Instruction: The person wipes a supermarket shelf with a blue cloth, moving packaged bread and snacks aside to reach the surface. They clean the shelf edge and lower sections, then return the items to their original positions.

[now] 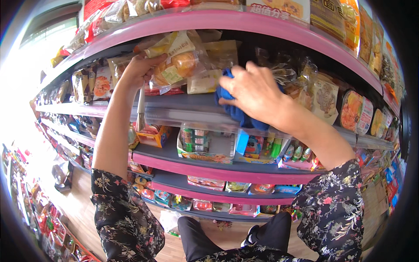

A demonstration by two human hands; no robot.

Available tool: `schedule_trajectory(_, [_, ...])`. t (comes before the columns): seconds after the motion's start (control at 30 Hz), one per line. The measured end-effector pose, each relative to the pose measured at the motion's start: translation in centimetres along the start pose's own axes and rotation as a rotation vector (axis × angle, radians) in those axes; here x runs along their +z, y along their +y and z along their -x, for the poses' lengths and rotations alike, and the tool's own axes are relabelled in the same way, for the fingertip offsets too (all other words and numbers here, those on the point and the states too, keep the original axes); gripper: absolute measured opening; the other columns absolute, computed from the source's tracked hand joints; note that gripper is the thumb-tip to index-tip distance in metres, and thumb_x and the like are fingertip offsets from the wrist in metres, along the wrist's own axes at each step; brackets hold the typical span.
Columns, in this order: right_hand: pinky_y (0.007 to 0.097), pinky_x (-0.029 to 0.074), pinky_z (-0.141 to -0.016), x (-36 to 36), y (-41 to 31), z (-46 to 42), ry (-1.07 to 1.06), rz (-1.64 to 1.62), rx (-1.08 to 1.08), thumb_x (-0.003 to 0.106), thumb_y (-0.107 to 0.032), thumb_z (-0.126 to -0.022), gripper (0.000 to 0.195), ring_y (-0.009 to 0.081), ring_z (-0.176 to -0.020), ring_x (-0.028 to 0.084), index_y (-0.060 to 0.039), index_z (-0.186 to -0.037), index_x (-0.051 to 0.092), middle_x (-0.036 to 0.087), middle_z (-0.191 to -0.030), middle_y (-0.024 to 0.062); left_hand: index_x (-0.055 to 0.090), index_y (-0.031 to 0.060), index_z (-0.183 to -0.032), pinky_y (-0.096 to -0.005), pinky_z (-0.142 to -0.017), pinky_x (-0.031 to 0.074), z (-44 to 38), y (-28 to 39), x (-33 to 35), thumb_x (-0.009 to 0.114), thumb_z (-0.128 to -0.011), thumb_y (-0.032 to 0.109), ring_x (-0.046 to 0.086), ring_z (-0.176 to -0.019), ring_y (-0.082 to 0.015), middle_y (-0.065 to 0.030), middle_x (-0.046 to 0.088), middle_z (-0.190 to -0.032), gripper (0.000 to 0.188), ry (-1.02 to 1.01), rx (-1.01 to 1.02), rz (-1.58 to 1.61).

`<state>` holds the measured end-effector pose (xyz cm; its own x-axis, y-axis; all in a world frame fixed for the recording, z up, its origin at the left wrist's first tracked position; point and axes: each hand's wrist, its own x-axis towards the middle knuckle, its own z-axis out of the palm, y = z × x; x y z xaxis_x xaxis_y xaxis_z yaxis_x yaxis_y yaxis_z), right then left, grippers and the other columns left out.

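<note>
My left hand (141,69) grips the edge of a clear bag of bread buns (178,67), lifted at the shelf's front. A brush with a pale handle (141,103) hangs bristles-down from the same hand. My right hand (255,93) is closed over a bunched blue cloth (240,113) at the front part of the dark shelf (199,101). The cloth touches the shelf's clear front strip (183,113). Behind the hands sit more bagged breads (222,55), partly hidden by the lifted bag and my right hand.
To the right on this shelf are wrapped pastries (299,88) and an oval food pack (355,111). A pink-edged shelf (229,21) overhangs the hands. Below stand open display boxes (209,157) and an orange box (154,136). At lower left, another goods rack (49,216) borders the aisle.
</note>
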<state>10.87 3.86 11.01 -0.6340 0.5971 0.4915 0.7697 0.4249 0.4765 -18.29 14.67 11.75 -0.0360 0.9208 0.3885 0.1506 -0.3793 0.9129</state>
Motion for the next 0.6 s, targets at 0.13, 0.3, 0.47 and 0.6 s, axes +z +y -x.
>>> schedule_trajectory(0.13, [0.0434, 0.052, -0.076, 1.0, 0.2, -3.5, -0.293, -0.127, 0.033, 0.064, -0.048, -0.082, 0.044, 0.0356, -0.089, 0.066, -0.0051, -0.085, 0.071, 0.068, -0.092, 0.02, 0.053, -0.0036, -0.117, -0.0279, -0.07, 0.05, 0.0, -1.1, -2.4, 0.071, -0.084, 0.014, 0.061, -0.081, -0.0156, -0.008, 0.063, -0.094, 0.041, 0.017, 0.023, 0.072])
schedule_trajectory(0.3, [0.0465, 0.051, -0.078, 3.6, 0.7, -7.8, -0.379, -0.288, -0.028, 0.06, -0.05, -0.083, 0.056, 0.0422, -0.084, 0.064, 0.0046, -0.085, 0.068, 0.066, -0.084, 0.0244, 0.062, 0.0048, -0.095, -0.0188, -0.04, 0.026, 2.6, -0.6, -4.5, 0.079, -0.077, 0.02, 0.036, -0.045, -0.0017, 0.0051, 0.052, -0.063, 0.029, 0.229, 0.065, 0.147])
schedule_trajectory(0.47, [0.0419, 0.05, -0.078, 6.8, -2.3, -12.4, -0.114, -0.62, -0.119, 0.065, -0.044, -0.083, 0.047, 0.0375, -0.084, 0.064, -0.0006, -0.102, 0.067, 0.066, -0.091, 0.0245, 0.06, 0.0101, -0.084, -0.0182, -0.038, 0.023, 2.7, -1.0, -8.2, 0.078, -0.079, 0.022, 0.035, -0.043, 0.0001, 0.0076, 0.05, -0.061, 0.023, 0.246, 0.198, -0.067])
schedule_trajectory(0.6, [0.0329, 0.046, -0.088, 8.1, -5.7, -13.3, 0.33, -1.275, -0.092, 0.065, -0.038, -0.087, 0.042, 0.02, -0.098, 0.061, -0.0042, -0.112, 0.064, 0.067, -0.107, 0.011, 0.056, 0.0134, -0.078, -0.0183, -0.034, 0.02, 2.4, -2.3, -12.2, 0.077, -0.08, 0.027, 0.032, -0.039, 0.0006, 0.0096, 0.045, -0.055, 0.025, 0.244, 0.134, 0.078])
